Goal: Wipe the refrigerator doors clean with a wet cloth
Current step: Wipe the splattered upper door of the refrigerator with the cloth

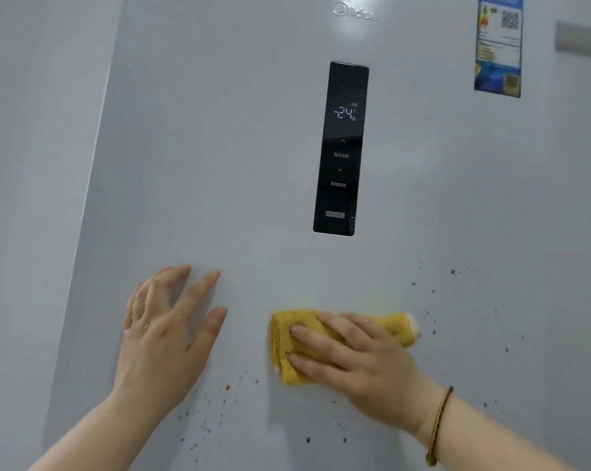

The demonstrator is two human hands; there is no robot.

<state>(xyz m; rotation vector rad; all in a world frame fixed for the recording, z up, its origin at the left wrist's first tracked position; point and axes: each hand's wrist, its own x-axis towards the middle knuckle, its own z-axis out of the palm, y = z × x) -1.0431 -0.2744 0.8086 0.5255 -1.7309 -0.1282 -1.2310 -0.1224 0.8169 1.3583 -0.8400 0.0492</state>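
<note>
Two hands on fridge door (219, 164), right one pressing a yellow cloth (282, 338) against it.

Nearest, a thin cord bracelet (438, 426) is sitting on the right wrist. The right hand (348, 355) is lying flat over the folded cloth, fingers stretched out and pressing it to the door, not curled round it. The cloth is sitting low on the door, below the control panel (341, 147). The left hand (165, 331) is resting palm-down on the bare door beside it, fingers spread and relaxed, gripping nothing, apart from the cloth. Brown specks (205, 426) are dotting the door below the hands and to the right of the cloth. Farther up, the black panel is showing -24. At the top, a logo (353, 11) and a blue label (498, 45) are showing, text too blurred to read.
</note>
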